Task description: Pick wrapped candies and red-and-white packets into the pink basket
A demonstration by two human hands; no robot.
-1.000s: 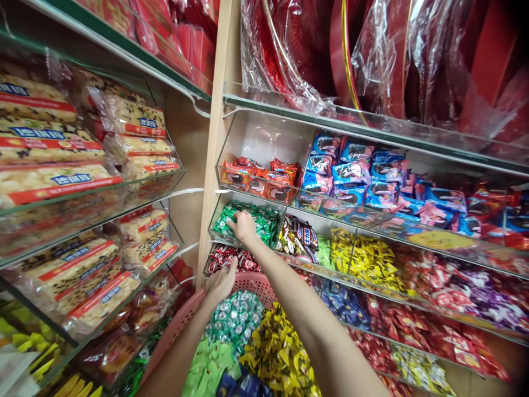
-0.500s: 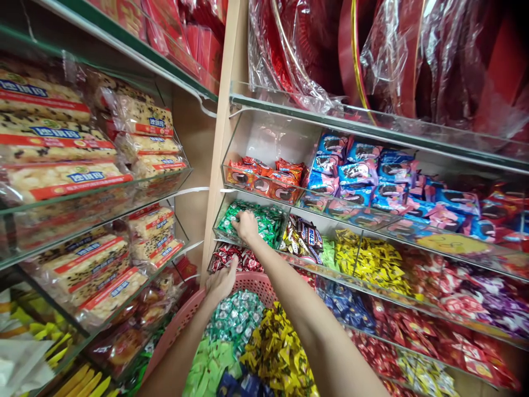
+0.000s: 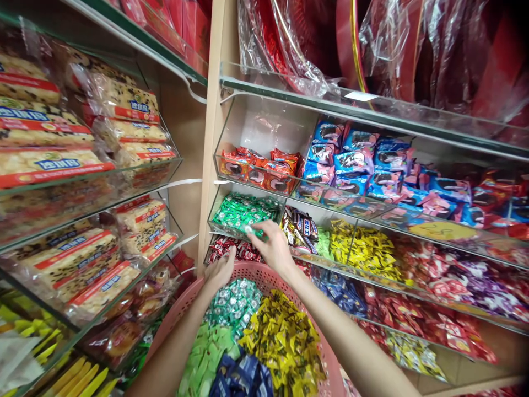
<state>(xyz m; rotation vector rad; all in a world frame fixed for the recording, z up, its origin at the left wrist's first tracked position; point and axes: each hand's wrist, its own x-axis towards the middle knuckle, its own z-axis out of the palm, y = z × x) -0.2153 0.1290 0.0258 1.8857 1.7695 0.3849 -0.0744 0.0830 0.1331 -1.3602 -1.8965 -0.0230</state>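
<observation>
A pink perforated plastic basket [image 3: 324,339] holds sorted piles of wrapped candies in light green, silvery green, yellow and dark blue. My left hand [image 3: 221,271] is at its far left rim, thumb up; the other fingers are mostly hidden and seem curled over the rim. My right hand [image 3: 273,245] pinches a green-wrapped candy [image 3: 248,230] in front of the shelf bin of green-wrapped candies [image 3: 243,212]. Below that bin lie red-wrapped candies [image 3: 233,248], just beyond my left hand.
Chocolate bars [image 3: 305,227] and yellow-wrapped candies [image 3: 363,251] fill bins to the right. Blue snack packets [image 3: 355,157] sit one shelf higher, behind a glass edge [image 3: 285,96]. Packaged puffed bars [image 3: 53,160] are stacked on the left shelves. A wooden upright [image 3: 210,132] stands at the corner.
My right hand has come out of the green candy bin, down and toward the basket, with a green-wrapped candy in its fingers. My left hand stays at the rim. The view has shifted slightly.
</observation>
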